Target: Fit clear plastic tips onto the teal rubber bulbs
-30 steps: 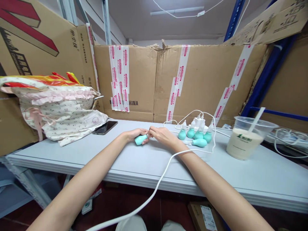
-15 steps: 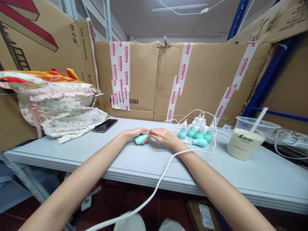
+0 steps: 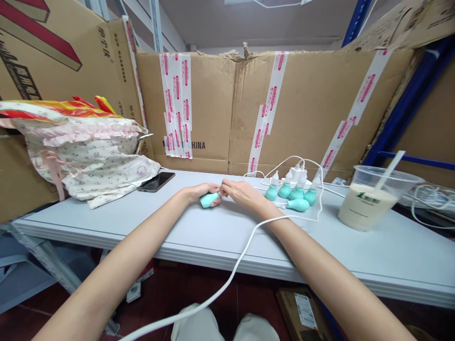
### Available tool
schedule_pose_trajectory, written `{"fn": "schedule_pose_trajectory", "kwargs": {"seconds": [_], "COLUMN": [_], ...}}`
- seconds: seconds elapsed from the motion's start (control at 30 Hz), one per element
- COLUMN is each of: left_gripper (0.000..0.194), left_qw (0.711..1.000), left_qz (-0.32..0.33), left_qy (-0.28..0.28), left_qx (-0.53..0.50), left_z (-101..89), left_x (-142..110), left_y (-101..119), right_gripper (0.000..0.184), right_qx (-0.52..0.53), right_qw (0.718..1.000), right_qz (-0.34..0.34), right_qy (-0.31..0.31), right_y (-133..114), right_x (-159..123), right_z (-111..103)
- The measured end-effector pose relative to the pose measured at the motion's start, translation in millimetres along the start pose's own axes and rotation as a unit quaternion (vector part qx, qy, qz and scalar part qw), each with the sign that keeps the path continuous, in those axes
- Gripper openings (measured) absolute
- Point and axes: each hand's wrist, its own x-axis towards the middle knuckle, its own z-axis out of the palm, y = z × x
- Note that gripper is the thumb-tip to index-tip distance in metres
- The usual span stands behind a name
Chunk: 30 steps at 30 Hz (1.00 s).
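My left hand (image 3: 199, 191) is closed around a teal bulb nasal aspirator (image 3: 209, 200), just above the tabletop left of the middle. The bulb points toward me and to the left. My right hand (image 3: 241, 193) meets it from the right, with thumb and fingers pinched at its clear tip; the fingers mostly hide that end. To the right of my right hand, several similar aspirators (image 3: 271, 192) stand upright with clear tips on top. In front of them another aspirator (image 3: 297, 204) lies on its side, tip to the left.
A white cable (image 3: 245, 251) crosses over my right forearm and runs to a charger (image 3: 297, 173). A plastic drink cup (image 3: 368, 203) with a straw stands at the right. At the left are a phone (image 3: 156, 182) and a floral cloth bag (image 3: 92, 161). Cardboard (image 3: 209, 104) walls the back of the table (image 3: 124, 222).
The camera view has shifted slightly. Both hands stay together on the same aspirator, with only a slight change in the fingers. The other things on the table have not moved.
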Motion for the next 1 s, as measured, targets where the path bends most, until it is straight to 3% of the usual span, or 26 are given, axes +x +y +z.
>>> {"fn": "schedule_pose_trajectory", "kwargs": {"seconds": [0.2, 0.33, 0.67, 0.87, 1.0], "left_gripper": [0.009, 0.013, 0.008, 0.018, 0.02], "left_qw": [0.999, 0.997, 0.964, 0.938, 0.924], "left_qz": [0.035, 0.063, 0.163, 0.239, 0.273], "left_qy": [-0.001, 0.04, 0.209, 0.244, 0.25], "left_qx": [-0.014, -0.013, 0.002, 0.058, 0.094], "left_z": [-6.6, -4.4, 13.3, 9.0, 6.0], "left_x": [2, 5, 16, 28, 34], "left_y": [-1, 1, 6, -3, -12], "right_gripper": [0.013, 0.019, 0.017, 0.024, 0.025], "right_qx": [0.057, 0.161, 0.223, 0.287, 0.274], "right_qw": [0.993, 0.962, 0.928, 0.907, 0.92], "right_qz": [0.061, 0.151, 0.236, 0.253, 0.232], "right_qy": [0.089, 0.158, 0.18, 0.175, 0.155], "right_y": [3, 4, 3, 0, 1], "right_x": [-2, -3, 2, 5, 4], "right_z": [8, 9, 11, 16, 15]}}
